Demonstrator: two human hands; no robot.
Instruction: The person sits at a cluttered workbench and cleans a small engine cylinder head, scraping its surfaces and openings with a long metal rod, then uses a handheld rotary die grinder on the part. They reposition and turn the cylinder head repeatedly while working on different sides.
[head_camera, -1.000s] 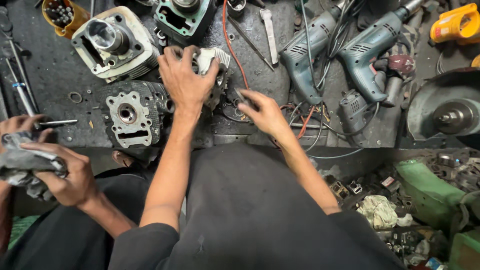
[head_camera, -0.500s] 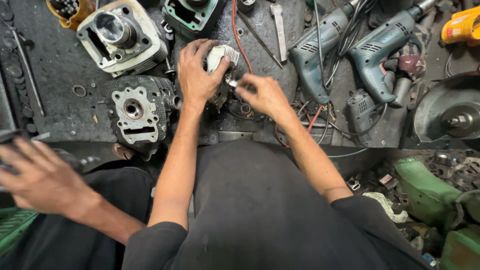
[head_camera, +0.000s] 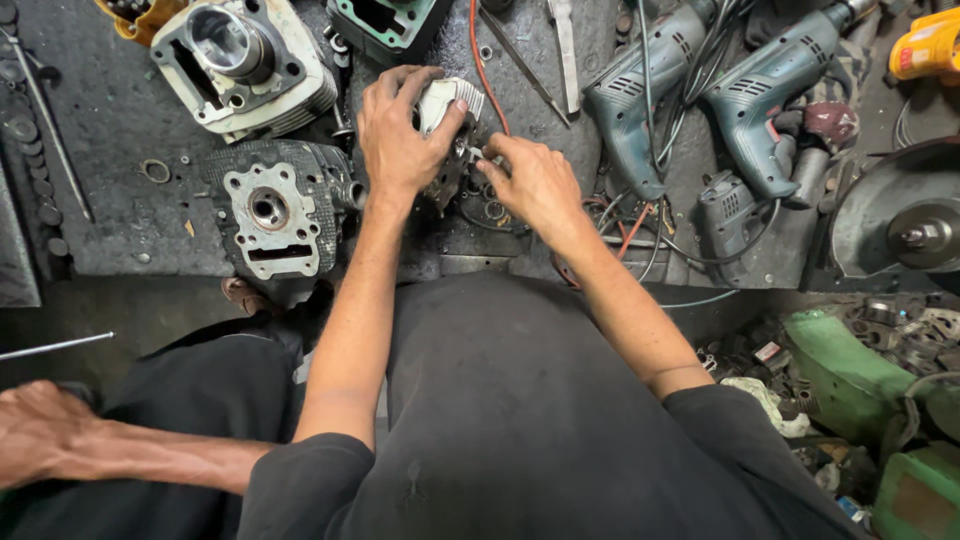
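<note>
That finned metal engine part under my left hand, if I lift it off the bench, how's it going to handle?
The finned metal engine part looks like cast metal, so probably stiff and heavy for its size. The left hand wraps it from above while the right hand works at its side, which suggests it may tip unsupported. The grimy workbench hints at an oily, slippery surface.

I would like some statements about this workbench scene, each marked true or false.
1. The left hand grips a finned metal engine part. True.
2. The right hand rests on a blue-green drill. False: it works at the engine part, apart from the drill.
3. A cylinder head lies on the bench left of the left hand. True.
4. Only one drill is on the bench. False: a second drill lies beside the first.
5. Another person's hand shows at lower left. True.
</note>
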